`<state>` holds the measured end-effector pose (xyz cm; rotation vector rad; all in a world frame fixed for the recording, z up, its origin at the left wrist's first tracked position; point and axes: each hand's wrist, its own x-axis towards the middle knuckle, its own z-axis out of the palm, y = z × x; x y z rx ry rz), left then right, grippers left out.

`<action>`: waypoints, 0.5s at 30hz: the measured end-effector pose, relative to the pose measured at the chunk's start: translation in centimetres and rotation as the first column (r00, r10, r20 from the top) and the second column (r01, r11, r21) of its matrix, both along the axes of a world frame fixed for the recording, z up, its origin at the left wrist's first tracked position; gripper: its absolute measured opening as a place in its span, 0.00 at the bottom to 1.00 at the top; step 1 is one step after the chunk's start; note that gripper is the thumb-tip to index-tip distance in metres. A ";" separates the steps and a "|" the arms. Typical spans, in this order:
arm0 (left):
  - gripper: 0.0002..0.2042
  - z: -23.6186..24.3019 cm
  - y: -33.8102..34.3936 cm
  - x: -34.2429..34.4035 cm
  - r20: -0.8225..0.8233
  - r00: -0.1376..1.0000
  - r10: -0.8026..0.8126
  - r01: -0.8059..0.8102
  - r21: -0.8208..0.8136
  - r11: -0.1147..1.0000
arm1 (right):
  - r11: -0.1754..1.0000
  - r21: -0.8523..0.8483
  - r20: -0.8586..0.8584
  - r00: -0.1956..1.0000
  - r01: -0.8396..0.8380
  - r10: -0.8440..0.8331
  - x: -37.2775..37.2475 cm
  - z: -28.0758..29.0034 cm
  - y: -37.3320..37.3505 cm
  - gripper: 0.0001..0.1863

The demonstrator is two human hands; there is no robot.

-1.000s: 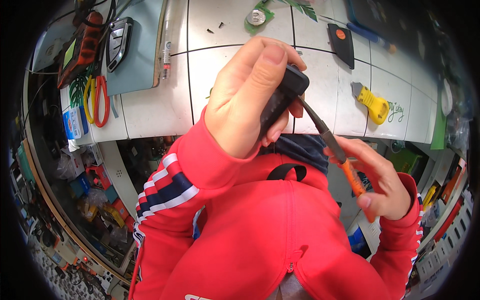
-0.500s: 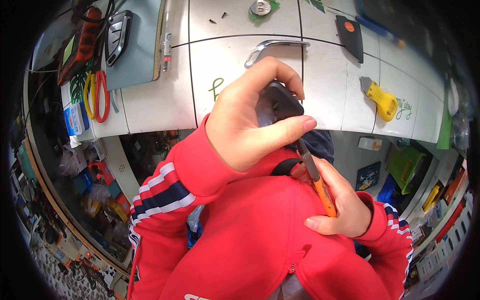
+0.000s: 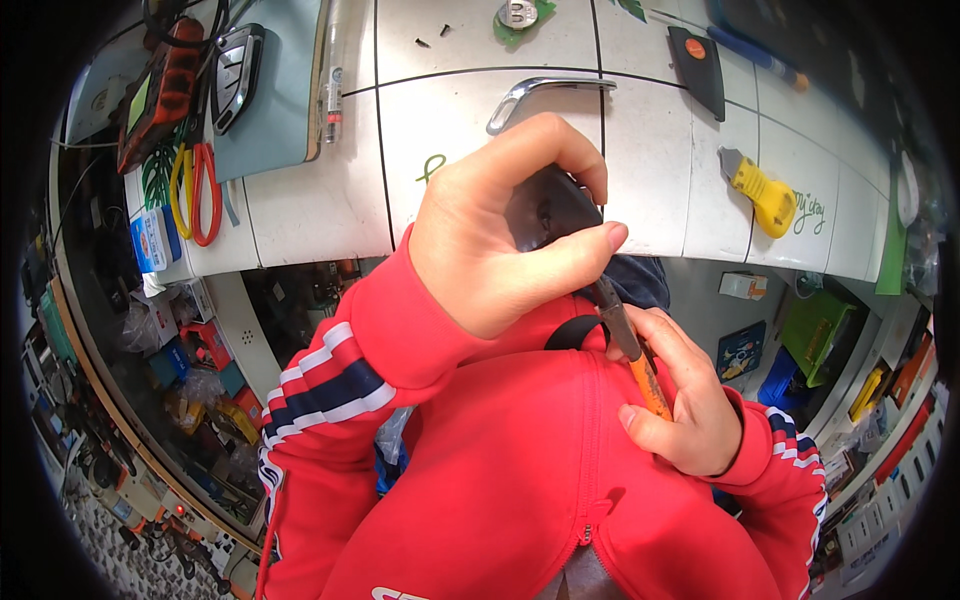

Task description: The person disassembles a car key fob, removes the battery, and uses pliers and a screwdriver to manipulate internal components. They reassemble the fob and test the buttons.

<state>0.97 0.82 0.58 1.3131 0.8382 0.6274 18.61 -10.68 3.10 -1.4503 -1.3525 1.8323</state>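
Steady the black, rounded plastic case [image 3: 553,208] in the left hand [image 3: 472,245], clamped around it; below the case, gently guide the orange-handled, grey-metal tool [image 3: 641,372], clamped in the right hand [image 3: 702,412].

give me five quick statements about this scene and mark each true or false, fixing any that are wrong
1. The left hand holds a black object. True.
2. The right hand is empty. False: it holds an orange-handled tool.
3. A curved silver bar lies on the white tabletop. True.
4. The yellow-handled cutter lies at the left side of the tabletop. False: it lies at the right side.
5. The dark pointed piece at the upper right bears an orange dot. True.
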 end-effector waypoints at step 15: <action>0.10 -0.5 0.1 -0.1 -0.006 1.000 -0.004 0.005 0.106 0.994 | 0.995 -0.043 -0.013 0.996 0.087 -0.087 -0.2 0.0 -0.1 0.29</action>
